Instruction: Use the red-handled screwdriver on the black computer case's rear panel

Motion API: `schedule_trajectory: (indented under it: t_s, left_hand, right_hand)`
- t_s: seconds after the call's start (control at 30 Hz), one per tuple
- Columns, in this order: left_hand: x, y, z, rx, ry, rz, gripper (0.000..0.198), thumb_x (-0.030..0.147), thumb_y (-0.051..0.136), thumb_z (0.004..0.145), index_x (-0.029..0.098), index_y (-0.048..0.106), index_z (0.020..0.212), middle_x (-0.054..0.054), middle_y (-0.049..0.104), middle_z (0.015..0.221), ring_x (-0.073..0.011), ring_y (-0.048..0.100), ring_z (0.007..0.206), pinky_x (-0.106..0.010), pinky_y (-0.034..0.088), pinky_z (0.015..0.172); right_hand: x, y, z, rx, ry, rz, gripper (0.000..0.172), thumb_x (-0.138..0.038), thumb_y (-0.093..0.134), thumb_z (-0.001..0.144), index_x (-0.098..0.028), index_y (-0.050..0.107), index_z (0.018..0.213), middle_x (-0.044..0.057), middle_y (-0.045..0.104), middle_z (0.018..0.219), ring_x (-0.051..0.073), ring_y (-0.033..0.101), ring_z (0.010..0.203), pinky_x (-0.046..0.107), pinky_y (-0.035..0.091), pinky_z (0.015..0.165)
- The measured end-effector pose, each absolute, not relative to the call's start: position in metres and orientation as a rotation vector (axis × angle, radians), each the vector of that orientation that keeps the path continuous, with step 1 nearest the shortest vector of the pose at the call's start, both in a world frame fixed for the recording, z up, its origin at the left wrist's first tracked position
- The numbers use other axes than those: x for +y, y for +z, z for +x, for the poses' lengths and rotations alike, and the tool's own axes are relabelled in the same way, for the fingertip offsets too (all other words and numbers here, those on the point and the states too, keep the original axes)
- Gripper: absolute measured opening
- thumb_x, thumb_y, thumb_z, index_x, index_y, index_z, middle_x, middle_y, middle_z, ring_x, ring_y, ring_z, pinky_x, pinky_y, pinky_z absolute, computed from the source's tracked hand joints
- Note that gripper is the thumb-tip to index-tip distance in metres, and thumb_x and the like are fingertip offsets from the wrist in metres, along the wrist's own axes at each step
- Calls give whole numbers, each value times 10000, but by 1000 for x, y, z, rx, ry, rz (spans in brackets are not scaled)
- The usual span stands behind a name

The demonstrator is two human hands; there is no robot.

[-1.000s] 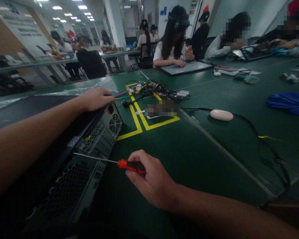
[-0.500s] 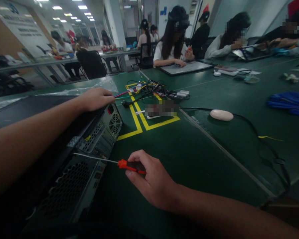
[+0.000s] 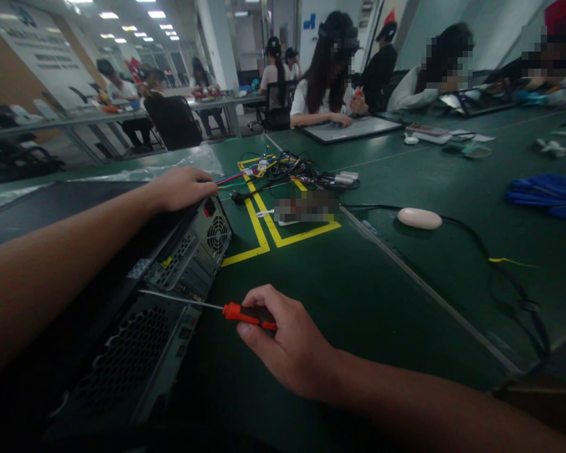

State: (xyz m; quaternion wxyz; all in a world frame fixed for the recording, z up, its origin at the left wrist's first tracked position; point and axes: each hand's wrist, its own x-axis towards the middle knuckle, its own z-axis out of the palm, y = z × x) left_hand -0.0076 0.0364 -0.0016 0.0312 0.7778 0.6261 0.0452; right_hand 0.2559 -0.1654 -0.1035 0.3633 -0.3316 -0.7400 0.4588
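Observation:
A dark computer case (image 3: 188,258) lies at the left with its back panel turned to me, showing a fan grille, ports and a honeycomb vent. My left hand (image 3: 186,187) rests on its top near the far corner, fingers lying over the edge. In my right hand (image 3: 290,340) is a screwdriver (image 3: 248,314) with an orange and black handle, gripped between thumb and fingers. Its long shaft points left, and the tip is at the rear panel above the honeycomb vent. Whether the tip sits in a screw is too dark to tell.
Beyond the case lie tangled cables (image 3: 292,167), a pixelated item (image 3: 306,207) and yellow tape marks (image 3: 306,233) on the green table (image 3: 358,302). A pale oval object (image 3: 419,218) and a black cable lie rightward, near blue material (image 3: 547,195). Several people work across the table.

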Motion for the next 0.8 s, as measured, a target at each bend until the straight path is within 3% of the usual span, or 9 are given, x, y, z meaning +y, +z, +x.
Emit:
schedule_trajectory:
  t_s: [0.4, 0.53, 0.67, 0.8]
  left_hand:
    - [38, -7, -9, 1941, 190, 2426, 506, 531, 454, 841, 208, 816, 983, -107, 771, 980, -333, 692, 944, -412, 536, 907]
    - [37, -8, -9, 1924, 232, 2449, 487, 525, 442, 829, 211, 800, 935, -105, 776, 975, -321, 693, 924, -388, 528, 863]
    - [34, -7, -7, 1977, 229, 2472, 508, 532, 431, 840, 196, 790, 967, -119, 779, 1006, -317, 697, 942, -375, 515, 822]
    - [28, -2, -3, 2024, 163, 2550, 532, 534, 414, 863, 194, 796, 1006, -126, 785, 1059, -327, 709, 1002, -373, 510, 842]
  right_hand:
    - [-164, -112, 250, -1863, 1107, -807, 212, -332, 547, 1056, -181, 695, 1067, 38, 673, 932, 172, 632, 833, 308, 468, 758]
    - [-168, -115, 248, -1810, 1133, -845, 285, -301, 720, 915, -206, 608, 1159, 39, 699, 1015, 201, 671, 886, 329, 513, 799]
    - [-168, -120, 245, -1793, 1069, -851, 242, -171, 683, 868, -221, 578, 1080, 28, 682, 986, 200, 672, 885, 329, 511, 805]
    - [-164, -125, 243, -1802, 1049, -824, 153, -174, 659, 912, -228, 580, 1033, 15, 667, 952, 187, 655, 855, 315, 495, 778]
